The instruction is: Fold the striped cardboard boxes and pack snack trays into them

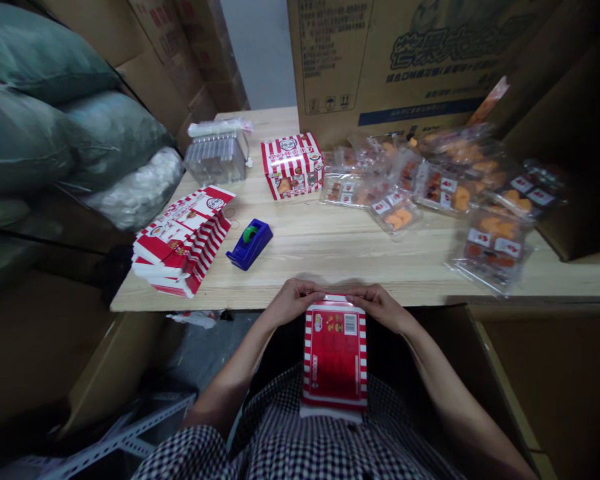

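Observation:
A red-and-white striped cardboard box (335,360), its barcode side facing up, lies between my body and the table's front edge. My left hand (296,299) pinches its far left corner, with the thumb on top. At the far right corner, my right hand (377,305) grips the same box, fingers curled over the end. Whether the box is flat or opened out, I cannot tell. Beyond my hands stands an assembled striped box (293,167). A blue tape dispenser (250,245) with a green core sits left of centre, beside a stack of flattened striped boxes (183,240).
Clear bags of toy food pieces (450,180) are heaped on the table's right side. Clear plastic cases (217,157) stand at the back left. A large carton (405,63) rises behind the wooden table (300,260). Stuffed sacks (45,127) crowd the left; open cartons (545,373) stand lower right.

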A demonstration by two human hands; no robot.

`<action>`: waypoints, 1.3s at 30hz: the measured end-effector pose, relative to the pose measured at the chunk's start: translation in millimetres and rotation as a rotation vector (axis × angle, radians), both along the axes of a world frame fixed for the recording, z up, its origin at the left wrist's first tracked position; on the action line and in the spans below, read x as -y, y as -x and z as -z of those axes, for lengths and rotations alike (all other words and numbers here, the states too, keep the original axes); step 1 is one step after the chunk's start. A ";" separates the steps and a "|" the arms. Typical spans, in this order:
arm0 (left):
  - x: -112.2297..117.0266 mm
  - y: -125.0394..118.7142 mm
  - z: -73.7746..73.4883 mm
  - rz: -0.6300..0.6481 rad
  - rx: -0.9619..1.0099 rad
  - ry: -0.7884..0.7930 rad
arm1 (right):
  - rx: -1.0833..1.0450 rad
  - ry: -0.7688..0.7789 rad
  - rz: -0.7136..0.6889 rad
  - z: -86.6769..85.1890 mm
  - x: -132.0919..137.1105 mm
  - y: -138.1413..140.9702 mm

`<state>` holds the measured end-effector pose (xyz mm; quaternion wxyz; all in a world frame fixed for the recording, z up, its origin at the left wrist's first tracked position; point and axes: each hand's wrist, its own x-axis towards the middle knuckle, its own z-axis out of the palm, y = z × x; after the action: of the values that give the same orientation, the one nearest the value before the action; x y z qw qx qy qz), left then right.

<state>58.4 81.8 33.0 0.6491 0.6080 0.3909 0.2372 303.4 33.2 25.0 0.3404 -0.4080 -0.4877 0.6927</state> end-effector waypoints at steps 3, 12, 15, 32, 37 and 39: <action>2.3 -0.1 -1.1 -0.012 -0.011 -0.046 | 0.011 0.007 -0.004 2.2 -1.3 -0.1; 23.2 7.2 -20.4 -0.011 0.023 -0.143 | 0.035 -0.020 0.012 1.1 16.5 5.7; 30.3 8.0 -27.8 -0.023 0.025 -0.181 | 0.074 -0.076 0.032 -3.0 22.3 5.1; 29.2 10.5 -39.4 0.021 -0.037 -0.214 | 0.082 -0.088 -0.070 -20.9 20.2 -0.8; 30.7 19.1 -49.4 0.123 -0.084 -0.233 | 0.114 -0.152 -0.072 -27.2 28.9 -3.4; 33.6 21.3 -51.0 0.122 -0.082 -0.235 | 0.152 -0.188 -0.063 -27.4 32.8 -3.1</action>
<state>37.1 48.3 84.0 0.5699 0.7118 0.3489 0.2162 306.5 0.5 52.4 0.3173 -0.4099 -0.5876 0.6213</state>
